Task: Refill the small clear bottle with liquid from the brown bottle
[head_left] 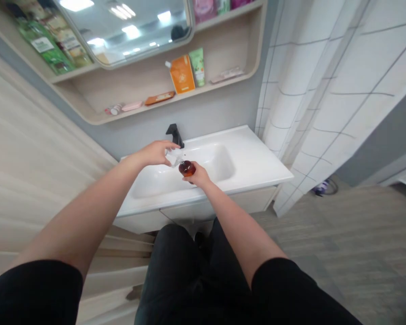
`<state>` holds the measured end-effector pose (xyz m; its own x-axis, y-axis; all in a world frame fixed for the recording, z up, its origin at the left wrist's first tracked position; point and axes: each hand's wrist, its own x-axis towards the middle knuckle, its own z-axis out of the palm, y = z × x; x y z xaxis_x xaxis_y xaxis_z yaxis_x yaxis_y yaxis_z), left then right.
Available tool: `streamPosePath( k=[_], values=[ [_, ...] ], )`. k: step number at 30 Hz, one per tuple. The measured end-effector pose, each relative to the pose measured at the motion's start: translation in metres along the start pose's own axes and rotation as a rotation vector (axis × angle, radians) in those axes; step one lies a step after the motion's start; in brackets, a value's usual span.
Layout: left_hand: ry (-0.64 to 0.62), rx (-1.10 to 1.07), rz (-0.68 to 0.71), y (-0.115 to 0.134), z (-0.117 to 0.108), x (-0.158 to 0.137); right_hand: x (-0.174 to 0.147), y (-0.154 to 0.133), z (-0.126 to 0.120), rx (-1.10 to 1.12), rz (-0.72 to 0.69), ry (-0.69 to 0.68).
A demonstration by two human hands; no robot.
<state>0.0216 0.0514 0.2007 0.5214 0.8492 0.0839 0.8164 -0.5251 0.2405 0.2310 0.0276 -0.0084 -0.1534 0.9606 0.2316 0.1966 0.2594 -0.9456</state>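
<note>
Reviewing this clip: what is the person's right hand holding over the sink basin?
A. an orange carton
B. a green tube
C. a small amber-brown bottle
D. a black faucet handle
C. The right hand grips a small amber-brown bottle above the white sink, while the left hand holds something small, pale or clear just above it; carton and tube stand on the shelf.

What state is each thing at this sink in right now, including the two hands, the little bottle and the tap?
Left hand: closed on a clear piece over the basin; what it is, I cannot tell.
Right hand: gripping the bottle.
Bottle: amber, held over the sink, tilted toward the left hand.
Tap: black, no water seen running.
Sink: white, basin looks dry.
Orange carton: upright on the shelf.
Green tube: standing beside it.
</note>
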Motion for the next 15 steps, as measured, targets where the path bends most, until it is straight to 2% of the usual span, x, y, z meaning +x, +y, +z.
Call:
streamPosePath(
  k=[11,15],
  values=[
    [-0.091,0.093,0.048,0.022,-0.014,0.008,0.002,0.005,0.002,-0.022,-0.033,0.017],
    [-0.144,0.237,0.061,0.037,-0.020,0.011,0.003,0.006,0.003,-0.010,-0.052,0.031]
  ],
)
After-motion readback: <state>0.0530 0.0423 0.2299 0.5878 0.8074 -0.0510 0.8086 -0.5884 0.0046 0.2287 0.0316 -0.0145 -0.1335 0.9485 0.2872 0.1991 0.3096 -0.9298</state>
